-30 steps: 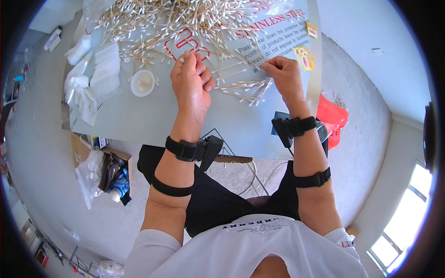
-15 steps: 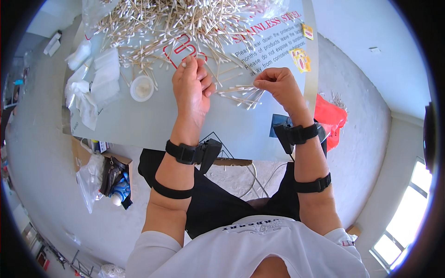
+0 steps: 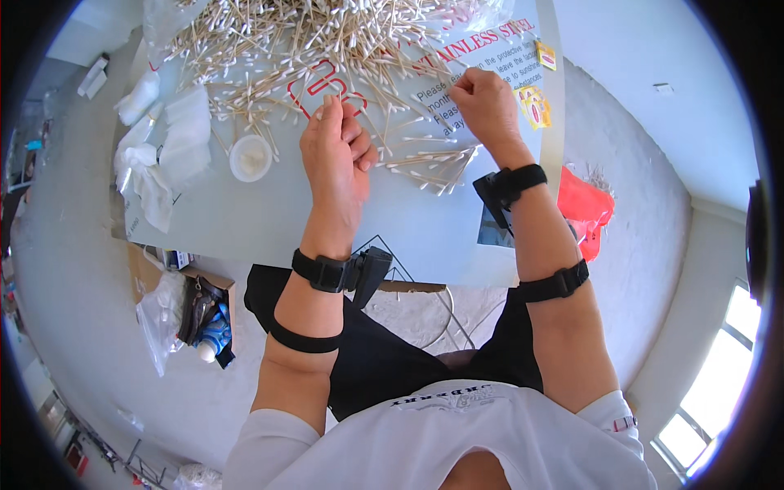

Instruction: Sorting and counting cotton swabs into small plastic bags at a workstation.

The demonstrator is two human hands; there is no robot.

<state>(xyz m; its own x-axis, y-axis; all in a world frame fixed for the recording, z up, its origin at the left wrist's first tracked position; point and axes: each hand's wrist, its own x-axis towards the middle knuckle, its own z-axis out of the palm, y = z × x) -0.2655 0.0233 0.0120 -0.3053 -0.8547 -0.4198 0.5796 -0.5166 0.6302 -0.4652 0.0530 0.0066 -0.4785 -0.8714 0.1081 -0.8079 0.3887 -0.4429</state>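
L hand (image 3: 338,151) closed on a cotton swab (image 3: 318,117), tip by thumb; R hand (image 3: 486,106) pinched shut, can't tell on what, swab pile (image 3: 327,41) up-L of it.

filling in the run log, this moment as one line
left hand: fingers curled, contents unclear | right hand: closed, contents unclear | swab pile: ahead of left hand | white dish: left of left hand

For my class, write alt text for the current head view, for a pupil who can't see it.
A person's left hand seems to pinch a swab over a table; the right hand is closed. A big swab heap lies beyond, with a white dish at left, yellow packets at right.
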